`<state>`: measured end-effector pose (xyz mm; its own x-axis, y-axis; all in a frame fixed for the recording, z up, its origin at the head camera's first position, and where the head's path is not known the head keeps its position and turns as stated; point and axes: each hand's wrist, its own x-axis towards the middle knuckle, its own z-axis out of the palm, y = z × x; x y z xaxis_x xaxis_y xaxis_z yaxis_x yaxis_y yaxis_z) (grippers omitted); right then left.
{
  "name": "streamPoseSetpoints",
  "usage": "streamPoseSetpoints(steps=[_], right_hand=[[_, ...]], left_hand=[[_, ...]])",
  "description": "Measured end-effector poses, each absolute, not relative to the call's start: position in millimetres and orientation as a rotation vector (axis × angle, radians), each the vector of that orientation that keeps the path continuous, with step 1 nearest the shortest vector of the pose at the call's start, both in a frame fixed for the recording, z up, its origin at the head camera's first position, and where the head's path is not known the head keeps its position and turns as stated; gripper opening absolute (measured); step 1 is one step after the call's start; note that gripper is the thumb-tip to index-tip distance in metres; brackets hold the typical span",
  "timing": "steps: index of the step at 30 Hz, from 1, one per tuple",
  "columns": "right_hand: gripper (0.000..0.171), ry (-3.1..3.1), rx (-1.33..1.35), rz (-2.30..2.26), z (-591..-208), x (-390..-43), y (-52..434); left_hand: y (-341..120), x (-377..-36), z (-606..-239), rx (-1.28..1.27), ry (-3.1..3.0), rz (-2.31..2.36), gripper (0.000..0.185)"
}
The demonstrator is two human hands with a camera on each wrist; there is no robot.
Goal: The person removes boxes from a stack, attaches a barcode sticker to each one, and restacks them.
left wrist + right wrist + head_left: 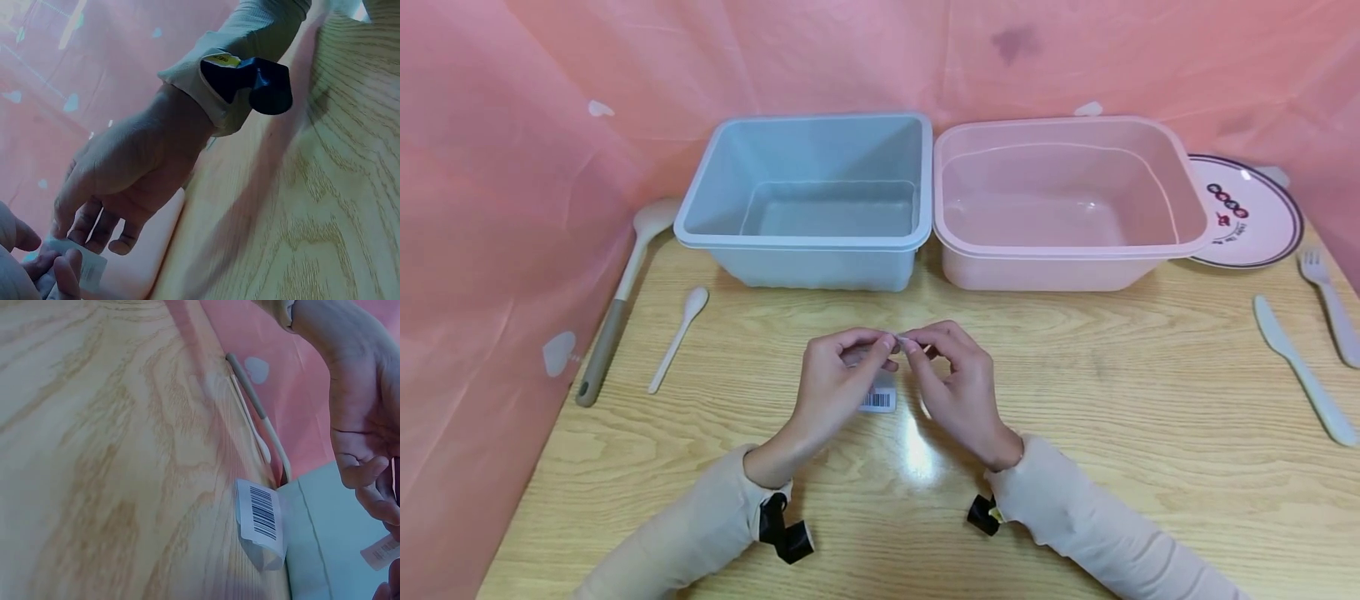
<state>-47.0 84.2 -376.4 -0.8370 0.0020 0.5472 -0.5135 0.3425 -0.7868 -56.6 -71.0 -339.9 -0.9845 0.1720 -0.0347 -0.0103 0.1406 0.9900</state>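
My left hand [838, 375] and right hand [958, 383] meet over the middle of the table, fingertips almost together. Between thumbs and fingers they pinch a small white printed slip [382, 552], mostly hidden by the fingers in the head view. The left wrist view has the right hand [125, 162] at one side of the slip and the left fingers at the other. Below the hands, a white packet [259, 519] with a barcode lies on the table; the left hand partly covers it in the head view.
Behind the hands stand a blue bin [820, 262] and a pink bin [1052, 271], side by side. To the left lie a large ladle-like spoon [617, 317] and a small spoon [679, 337]. At the right are a plate [1262, 217], a knife [1300, 367] and a fork [1330, 304].
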Motion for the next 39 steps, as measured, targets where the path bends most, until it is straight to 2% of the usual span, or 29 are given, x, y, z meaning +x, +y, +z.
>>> streamPoseSetpoints(steps=[5, 25, 32, 39], right_hand=[[0.015, -2.141, 0.484, 1.467, -375.9, -46.5, 84.5], [0.023, -2.149, 0.541, 1.404, -377.3, -48.1, 81.5], [0.016, -2.217, 0.440, 1.354, -370.3, -56.4, 92.8], [0.014, -2.270, 0.310, 1.578, -366.4, -60.3, 100.0]], left_hand=[[-70.5, -57.7, -339.4, 0.084, 2.225, 2.001, 0.016], [-76.6, -63.9, -335.1, 0.051, 2.233, 1.957, 0.013], [-82.1, -64.9, -333.7, 0.156, 2.426, 1.834, 0.010], [-86.5, -64.6, -333.5, 0.274, 2.493, 1.752, 0.007]])
